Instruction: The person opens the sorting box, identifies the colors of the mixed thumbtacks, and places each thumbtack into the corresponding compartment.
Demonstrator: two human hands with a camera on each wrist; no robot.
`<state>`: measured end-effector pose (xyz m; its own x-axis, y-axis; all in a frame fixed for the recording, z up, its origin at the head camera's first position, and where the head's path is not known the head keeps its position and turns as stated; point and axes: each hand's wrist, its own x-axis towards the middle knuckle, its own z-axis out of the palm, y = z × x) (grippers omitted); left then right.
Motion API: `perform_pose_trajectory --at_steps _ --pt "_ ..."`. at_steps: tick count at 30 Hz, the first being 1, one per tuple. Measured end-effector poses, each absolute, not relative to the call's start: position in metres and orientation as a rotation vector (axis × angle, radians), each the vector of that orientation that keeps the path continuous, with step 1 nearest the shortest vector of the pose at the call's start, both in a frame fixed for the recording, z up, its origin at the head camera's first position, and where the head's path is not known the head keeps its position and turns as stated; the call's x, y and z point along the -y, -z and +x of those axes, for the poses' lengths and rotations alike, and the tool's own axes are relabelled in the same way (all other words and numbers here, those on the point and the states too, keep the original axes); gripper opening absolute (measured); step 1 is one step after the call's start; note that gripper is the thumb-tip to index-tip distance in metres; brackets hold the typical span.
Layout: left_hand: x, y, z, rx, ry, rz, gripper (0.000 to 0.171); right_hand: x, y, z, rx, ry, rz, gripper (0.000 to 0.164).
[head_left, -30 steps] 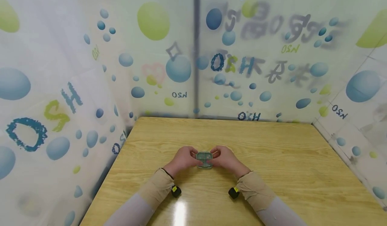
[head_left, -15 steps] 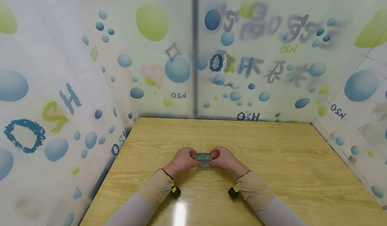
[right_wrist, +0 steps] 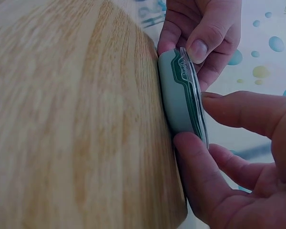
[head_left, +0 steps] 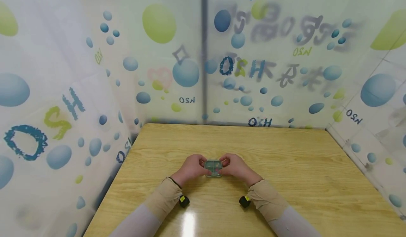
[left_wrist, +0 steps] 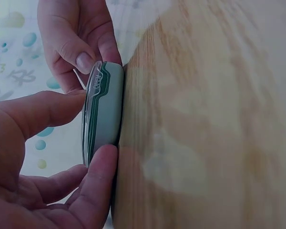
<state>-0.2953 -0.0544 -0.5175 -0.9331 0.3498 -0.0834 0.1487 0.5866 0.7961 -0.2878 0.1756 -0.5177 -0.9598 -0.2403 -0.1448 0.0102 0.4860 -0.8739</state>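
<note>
A small pale-green pill box (head_left: 213,166) with a clear lid (left_wrist: 89,119) lies on the table between the two hands. Through the lid, dividers show in the head view, with small coloured bits inside. My left hand (head_left: 191,166) holds the box at its left side, thumb (left_wrist: 52,109) on the lid edge and fingers against the side wall. From the right, my right hand (head_left: 236,166) grips it likewise, its thumb (right_wrist: 238,109) on the lid and a finger low on the wall. Raised lettering marks the front of the lid in both wrist views.
The wooden table (head_left: 285,159) spreads out on all sides of the box. Behind it and to the left and right hang pale sheets (head_left: 190,36) printed with blue and green bubbles. A black wrist device (head_left: 184,201) sits below each forearm.
The head view has shifted very slightly. Both hands keep their hold on the pill box in the same place, with the thumbs over the lid.
</note>
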Motion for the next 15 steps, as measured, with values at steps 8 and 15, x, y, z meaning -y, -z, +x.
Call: perform_pose_trajectory --at_steps 8,15 --pt "0.0565 0.5182 -0.2951 -2.580 -1.269 0.405 0.054 -0.1753 0.5185 -0.2890 -2.476 1.488 -0.175 0.043" --pt "0.0550 0.5177 -0.2951 -2.578 -1.274 0.427 0.053 -0.1776 0.5179 -0.2889 -2.466 1.507 -0.194 0.041"
